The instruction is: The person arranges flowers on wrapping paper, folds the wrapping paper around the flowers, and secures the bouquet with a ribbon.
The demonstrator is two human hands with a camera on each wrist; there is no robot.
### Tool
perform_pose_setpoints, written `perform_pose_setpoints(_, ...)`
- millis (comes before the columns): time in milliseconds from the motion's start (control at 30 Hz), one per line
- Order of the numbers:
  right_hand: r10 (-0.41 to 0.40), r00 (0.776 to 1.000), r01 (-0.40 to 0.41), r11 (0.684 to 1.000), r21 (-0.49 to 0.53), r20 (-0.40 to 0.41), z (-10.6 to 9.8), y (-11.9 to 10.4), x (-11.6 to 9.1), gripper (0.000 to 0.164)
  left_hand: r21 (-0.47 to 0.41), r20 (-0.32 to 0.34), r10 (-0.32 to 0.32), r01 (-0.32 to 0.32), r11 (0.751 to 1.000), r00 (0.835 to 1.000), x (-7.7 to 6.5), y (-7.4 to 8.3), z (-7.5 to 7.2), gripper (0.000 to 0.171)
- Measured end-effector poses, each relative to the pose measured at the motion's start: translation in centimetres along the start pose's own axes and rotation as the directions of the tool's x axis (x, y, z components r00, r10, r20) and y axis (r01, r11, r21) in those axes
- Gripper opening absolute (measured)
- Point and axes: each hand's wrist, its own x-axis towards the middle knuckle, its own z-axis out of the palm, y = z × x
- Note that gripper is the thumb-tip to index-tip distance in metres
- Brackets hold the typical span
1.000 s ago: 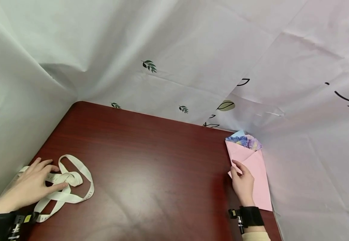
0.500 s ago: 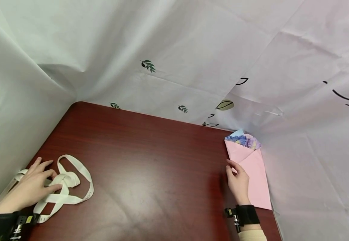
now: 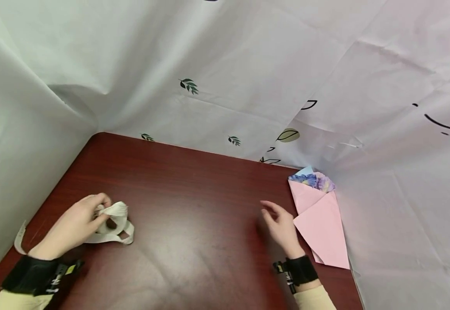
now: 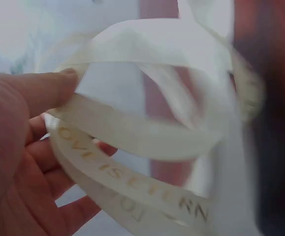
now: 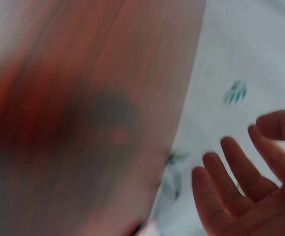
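My left hand (image 3: pixel 75 219) pinches a cream ribbon (image 4: pixel 147 132) between thumb and fingers, on the left side of the table. Its loops hang from the fingertips, and gold printed letters show on one band in the left wrist view. A loose tail of the ribbon lies behind the wrist at the table's left edge. My right hand (image 3: pixel 281 226) hovers over the table with relaxed, slightly bent fingers and holds nothing. Just right of it lies a pink paper wrap (image 3: pixel 323 228) with blue and purple flowers (image 3: pixel 313 181) at its top.
The dark red-brown wooden table (image 3: pixel 186 193) has a rounded far left corner. White cloth (image 3: pixel 151 56) printed with leaves hangs along its back and both sides. The flower wrap lies close to the right edge.
My left hand has gathered up the ribbon from the table and moved right with it. My right hand has drawn left, away from the pink paper wrap.
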Motion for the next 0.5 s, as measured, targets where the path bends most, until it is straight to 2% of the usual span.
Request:
perform_pose_setpoints(133,-0.092,0.984,0.074,0.990,0.122,0.153,3.0,-4.1,0.5,0.033,-0.067,-0.004,0.082,-0.082,0.994,0.997,3.4,4.1,1.0,0.035)
perform_pose_setpoints(200,-0.133,0.963,0.090,0.978,0.186,0.233,4.6,-6.1,0.6,0.038,-0.100,0.021,0.100,-0.098,0.990,0.995,4.9,6.1,1.7,0.032)
perform_pose_setpoints(300,-0.193,0.920,0.092,0.953,0.289,0.342,6.9,-8.9,0.6,0.049,-0.143,0.062,0.119,-0.109,0.984,0.991,6.8,8.9,2.9,0.029)
perform_pose_setpoints(400,-0.233,0.888,0.068,0.919,0.388,0.397,8.9,-11.3,0.4,0.060,-0.187,0.094,0.146,-0.126,0.974,0.985,8.1,11.3,4.2,0.027)
perform_pose_setpoints(467,-0.244,0.884,0.049,0.898,0.438,0.400,9.9,-12.4,0.2,0.058,-0.216,0.114,0.168,-0.140,0.966,0.979,8.6,12.6,5.0,0.026)
perform_pose_setpoints(500,-0.242,0.889,0.043,0.890,0.454,0.390,10.2,-12.9,0.1,0.053,-0.229,0.122,0.179,-0.148,0.962,0.976,8.8,13.1,5.3,0.025)
